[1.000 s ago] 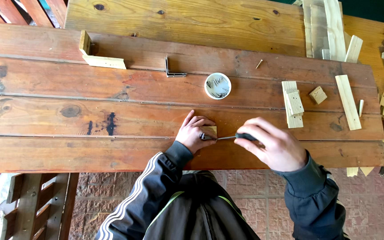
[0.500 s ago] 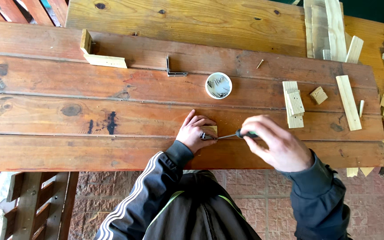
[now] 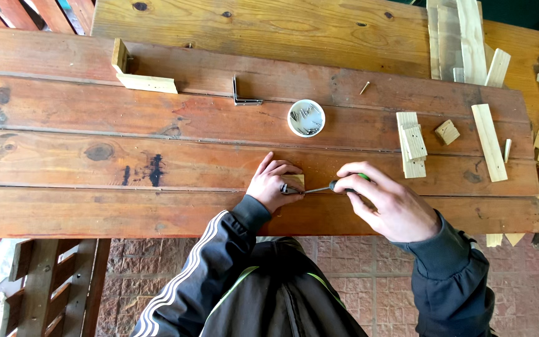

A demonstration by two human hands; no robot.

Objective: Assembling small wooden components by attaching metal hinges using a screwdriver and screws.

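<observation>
The left hand (image 3: 272,184) is curled over a small wood block (image 3: 297,180), fingers pressing it down on the plank table (image 3: 95,206) close to the near edge, while the right hand (image 3: 385,206) is closed around the green handle of a screwdriver (image 3: 319,188) whose thin shaft lies nearly level, its tip meeting the block's near side just beside the left fingertips. The block looks light, stiff and dry, likely to skate or split under a sideways push, so holding it flat from above with fingers clear of the tip seems the sound grip; the screwdriver is best held well back on its handle, as here. What sits at the tip is too small to tell. Beyond the block, farther from the person, stands a white round cup of screws (image 3: 305,118). To the far left of that lie a metal corner bracket (image 3: 242,95) and an L-shaped wood piece (image 3: 137,73). To the right lie stacked wood offcuts (image 3: 412,142), a small wood cube (image 3: 447,131) and a longer wood strip (image 3: 488,141), well apart from both hands.
</observation>
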